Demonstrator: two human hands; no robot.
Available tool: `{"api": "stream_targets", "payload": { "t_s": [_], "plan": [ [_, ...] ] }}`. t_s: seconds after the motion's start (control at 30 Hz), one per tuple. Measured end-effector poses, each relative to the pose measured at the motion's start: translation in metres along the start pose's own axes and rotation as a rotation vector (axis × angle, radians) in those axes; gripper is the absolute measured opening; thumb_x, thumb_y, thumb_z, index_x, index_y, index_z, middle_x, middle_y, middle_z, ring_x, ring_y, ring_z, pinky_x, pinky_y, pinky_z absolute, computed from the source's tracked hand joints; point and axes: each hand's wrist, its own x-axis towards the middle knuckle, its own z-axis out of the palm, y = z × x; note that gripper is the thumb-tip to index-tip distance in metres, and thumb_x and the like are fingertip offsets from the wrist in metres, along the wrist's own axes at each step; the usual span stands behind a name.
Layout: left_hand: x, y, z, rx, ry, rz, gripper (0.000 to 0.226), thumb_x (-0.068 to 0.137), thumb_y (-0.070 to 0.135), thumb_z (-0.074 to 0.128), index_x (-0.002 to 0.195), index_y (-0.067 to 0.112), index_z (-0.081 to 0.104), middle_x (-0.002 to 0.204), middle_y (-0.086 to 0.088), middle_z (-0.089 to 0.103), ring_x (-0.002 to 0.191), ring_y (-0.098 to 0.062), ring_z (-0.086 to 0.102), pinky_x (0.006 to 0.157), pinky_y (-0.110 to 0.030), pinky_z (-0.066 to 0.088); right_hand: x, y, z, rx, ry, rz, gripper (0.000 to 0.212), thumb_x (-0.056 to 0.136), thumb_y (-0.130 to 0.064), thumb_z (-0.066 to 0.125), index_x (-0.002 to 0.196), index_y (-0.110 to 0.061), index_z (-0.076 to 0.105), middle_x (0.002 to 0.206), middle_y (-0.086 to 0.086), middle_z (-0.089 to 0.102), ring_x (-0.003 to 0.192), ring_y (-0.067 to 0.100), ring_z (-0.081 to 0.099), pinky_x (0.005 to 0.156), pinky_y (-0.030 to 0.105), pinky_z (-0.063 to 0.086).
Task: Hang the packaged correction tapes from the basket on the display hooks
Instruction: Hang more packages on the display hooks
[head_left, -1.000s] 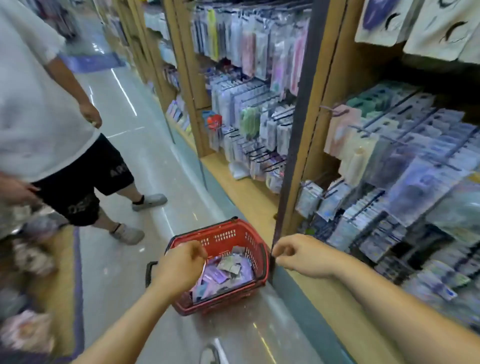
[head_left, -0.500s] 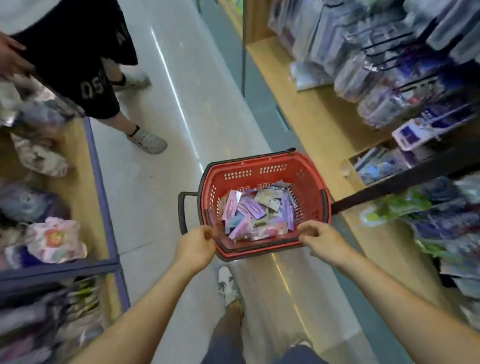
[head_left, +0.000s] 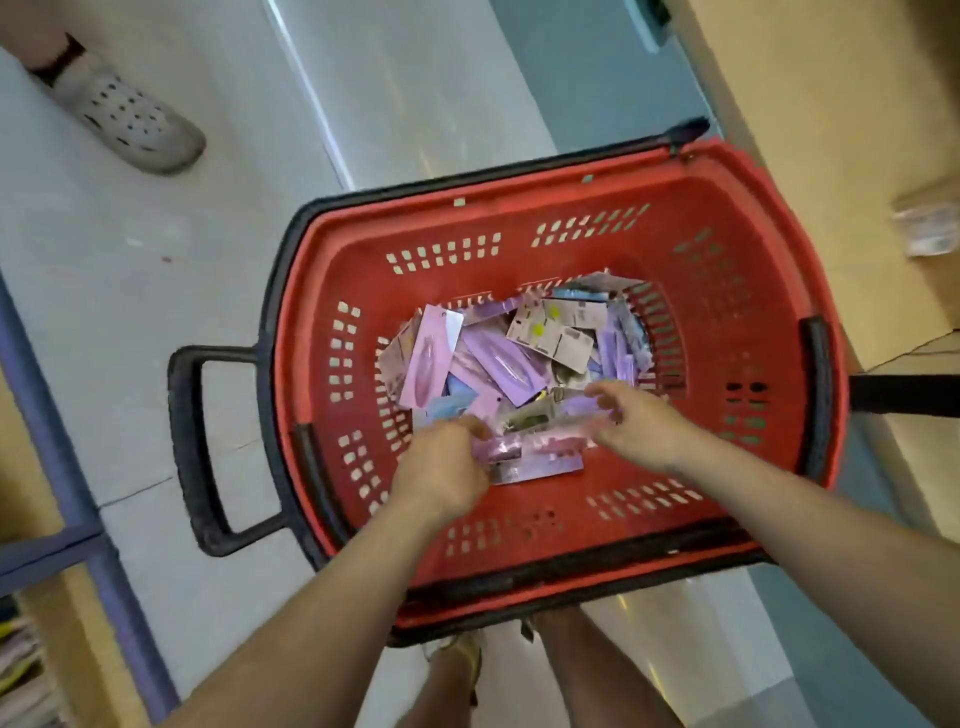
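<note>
**Both hands down in the red basket, among the tape packets**

The left hand (head_left: 441, 475) is low in the near part of the basket, its fingers curled round the left end of a pink-purple packet (head_left: 506, 448) that lies flat across the bottom. The right hand (head_left: 641, 423) is just to the right of it, palm down. Its fingers reach left over a lilac packet (head_left: 592, 406) and touch it. Motion blur hides whether they actually grip it. The two hands are near each other but apart, with the held packet between them.

Just beyond the fingertips lies the loose pile of packaged correction tapes (head_left: 498, 358). They are pink, lilac, blue and grey cards heaped at all angles on the basket floor, some face down.

The red basket (head_left: 519, 228) has slotted walls and a black rim. A black pull handle (head_left: 195, 452) sticks out on its left side. It stands on a pale, glossy floor (head_left: 156, 270).

A wooden shelf base (head_left: 831, 104) runs along the right, and a blue-framed rack (head_left: 78, 467) is at the left. At top left another person's perforated clog (head_left: 130, 122) rests on the floor.
</note>
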Motion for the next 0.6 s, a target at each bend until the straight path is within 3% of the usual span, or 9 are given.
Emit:
{"api": "stream_targets", "payload": {
  "t_s": [0.17, 0.27, 0.33, 0.43, 0.6],
  "plan": [
    [0.098, -0.015, 0.062, 0.323, -0.176, 0.033, 0.061, 0.078, 0.031, 0.063, 0.137, 0.029, 0.047, 0.134, -0.006, 0.045, 0.130, -0.034, 0.039, 0.107, -0.044, 0.040, 0.096, 0.039, 0.032, -0.273, -0.112, -0.059, 0.085, 0.087, -0.026, 0.070, 0.156, -0.018, 0.020, 0.158, 0.012, 0.030, 0.140, 0.029, 0.039, 0.110, 0.034, 0.038],
    [0.127, -0.026, 0.087, 0.420, -0.151, 0.005, 0.057, 0.085, 0.034, 0.064, 0.138, 0.031, 0.044, 0.140, -0.010, 0.031, 0.134, -0.038, 0.025, 0.107, -0.051, 0.039, 0.123, 0.050, 0.047, -0.482, -0.171, -0.101, 0.106, 0.080, -0.051, 0.075, 0.157, -0.029, 0.007, 0.163, 0.007, 0.012, 0.150, 0.027, 0.017, 0.116, 0.048, 0.031],
    [0.134, -0.029, 0.098, 0.435, -0.072, 0.014, 0.049, 0.089, 0.036, 0.064, 0.134, 0.032, 0.045, 0.138, -0.011, 0.030, 0.131, -0.038, 0.027, 0.102, -0.051, 0.043, 0.136, 0.054, 0.055, -0.582, -0.166, -0.130, 0.104, 0.076, -0.058, 0.075, 0.155, -0.036, 0.011, 0.157, 0.003, 0.020, 0.146, 0.027, 0.025, 0.108, 0.053, 0.035],
    [0.138, -0.024, 0.100, 0.501, 0.000, 0.048, 0.040, 0.093, 0.024, 0.057, 0.132, 0.023, 0.049, 0.134, -0.014, 0.035, 0.127, -0.038, 0.034, 0.097, -0.049, 0.045, 0.146, 0.058, 0.059, -0.625, -0.150, -0.239, 0.096, 0.067, -0.073, 0.071, 0.146, -0.036, 0.028, 0.133, 0.005, 0.040, 0.124, 0.031, 0.050, 0.101, 0.049, 0.040],
    [0.134, -0.011, 0.100, 0.714, 0.153, 0.116, 0.026, 0.092, 0.020, 0.053, 0.115, 0.017, 0.066, 0.128, -0.008, 0.044, 0.124, -0.033, 0.036, 0.096, -0.047, 0.033, 0.142, 0.061, 0.052, -0.656, -0.166, -0.369, 0.080, 0.073, -0.076, 0.060, 0.135, -0.027, 0.045, 0.120, 0.008, 0.047, 0.107, 0.034, 0.056, 0.087, 0.039, 0.049]
  ]
}}
